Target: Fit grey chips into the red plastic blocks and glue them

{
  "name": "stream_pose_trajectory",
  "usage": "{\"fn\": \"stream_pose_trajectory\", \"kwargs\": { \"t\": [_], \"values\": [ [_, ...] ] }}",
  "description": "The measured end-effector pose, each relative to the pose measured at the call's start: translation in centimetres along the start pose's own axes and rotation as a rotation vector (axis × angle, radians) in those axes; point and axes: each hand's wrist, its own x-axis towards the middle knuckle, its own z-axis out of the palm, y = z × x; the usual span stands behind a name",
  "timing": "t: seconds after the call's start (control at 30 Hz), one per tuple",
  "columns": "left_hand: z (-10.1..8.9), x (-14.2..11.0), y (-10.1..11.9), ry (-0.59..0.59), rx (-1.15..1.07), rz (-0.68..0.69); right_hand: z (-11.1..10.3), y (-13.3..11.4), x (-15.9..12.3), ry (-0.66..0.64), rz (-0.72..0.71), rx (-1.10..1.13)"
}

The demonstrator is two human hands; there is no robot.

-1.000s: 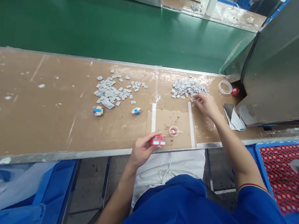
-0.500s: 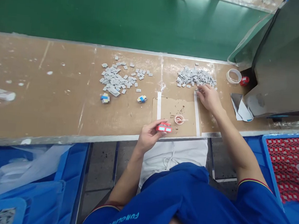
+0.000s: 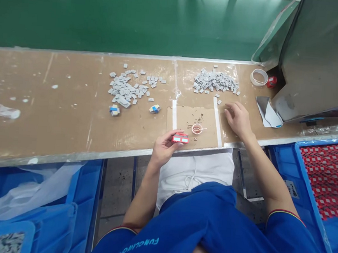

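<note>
My left hand [image 3: 164, 147] holds a small red plastic part [image 3: 180, 138] with pale windows, low over the front of a cardboard sheet [image 3: 194, 120]. My right hand [image 3: 238, 120] rests on the brown table top [image 3: 50, 101], fingers apart and holding nothing visible, just right of a white tape strip [image 3: 217, 116]. Beyond it lies a dense pile of small grey rectangular pieces [image 3: 215, 80]. A looser pile of similar pieces [image 3: 124, 91] lies further left, with two small blue-and-grey stacks [image 3: 114, 110] nearby. A small cup [image 3: 197, 128] with a thin stick stands on the cardboard.
A green belt [image 3: 107, 16] runs behind the table. A tape roll [image 3: 259, 77] and a small red item [image 3: 272, 82] stand beside a grey metal housing [image 3: 317, 56]. Blue crates [image 3: 313, 180] sit low at both sides, and white cloth [image 3: 194, 179] covers my lap.
My right hand has drawn back from the grey pile toward me, and its fingers have opened. The left hand still holds the red part. The view has tilted further down.
</note>
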Motion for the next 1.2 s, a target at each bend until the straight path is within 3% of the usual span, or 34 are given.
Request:
{"fn": "stream_pose_trajectory", "kwargs": {
  "t": [0.17,0.3,0.43,0.53,0.63,0.73,0.8,0.87,0.97,1.1,1.2],
  "values": [
    [-0.2,-0.1,0.0,0.033,0.031,0.002,0.7,-0.1,2.8,-0.044,0.006,-0.009],
    [-0.2,-0.1,0.0,0.007,0.021,-0.004,1.3,0.1,6.4,-0.165,0.025,-0.085],
    [-0.3,-0.2,-0.1,0.012,0.007,0.009,1.5,-0.4,9.4,-0.346,0.010,-0.264],
    [-0.3,-0.3,-0.2,-0.014,-0.004,0.058,1.2,-1.1,10.2,-0.383,-0.006,-0.404],
    [-0.4,-0.2,-0.3,-0.046,-0.010,0.114,0.0,-1.6,9.0,-0.287,0.002,-0.310],
    [-0.4,-0.2,-0.4,-0.074,-0.047,0.146,-1.9,-1.7,5.9,-0.164,0.014,-0.142],
    [-0.4,-0.2,-0.3,-0.092,-0.092,0.149,-3.0,-1.7,3.3,-0.179,0.013,-0.140],
    [-0.4,-0.1,-0.2,-0.106,-0.136,0.135,-3.6,-1.8,1.0,-0.273,0.000,-0.213],
    [-0.3,0.0,0.0,-0.126,-0.186,0.104,-3.0,-2.0,-1.0,-0.363,-0.012,-0.313],
    [-0.1,0.2,0.3,-0.125,-0.244,0.060,-0.9,-2.0,-1.4,-0.233,0.071,-0.232],
    [0.2,0.1,0.3,-0.100,-0.254,0.030,-0.5,-1.8,-1.3,-0.180,0.130,-0.118]
  ]
}}
